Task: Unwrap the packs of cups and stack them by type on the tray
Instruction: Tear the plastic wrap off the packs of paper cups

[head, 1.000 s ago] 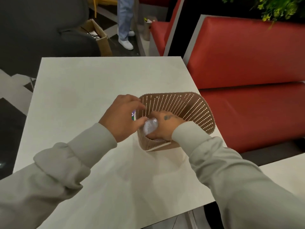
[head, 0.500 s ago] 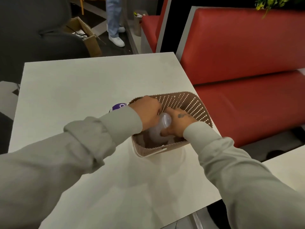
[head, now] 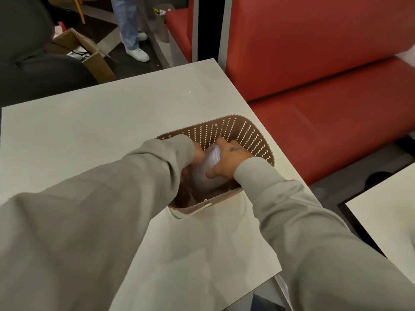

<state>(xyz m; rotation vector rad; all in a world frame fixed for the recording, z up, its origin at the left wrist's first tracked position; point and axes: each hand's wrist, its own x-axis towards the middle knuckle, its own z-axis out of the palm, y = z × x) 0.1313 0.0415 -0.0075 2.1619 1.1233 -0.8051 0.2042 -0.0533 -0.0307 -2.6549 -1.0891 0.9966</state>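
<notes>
Left hand [head: 198, 154] deeper in tray [head: 247, 133], grip unclear; right hand [head: 226, 163] around cloudy cup pack [head: 207, 173]

Dim, even indoor light; my arms faintly shadow the table [head: 89, 131] at 6 o'clock. My left hand [head: 198, 153] is blurred; frame edges bow.

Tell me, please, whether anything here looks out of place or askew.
Nothing looks spilled or damaged. The brown basket sits askew near the right edge of the table. The pack of cups lies tilted inside it, gripped by the right hand; the left hand is mostly hidden by its sleeve.
</notes>
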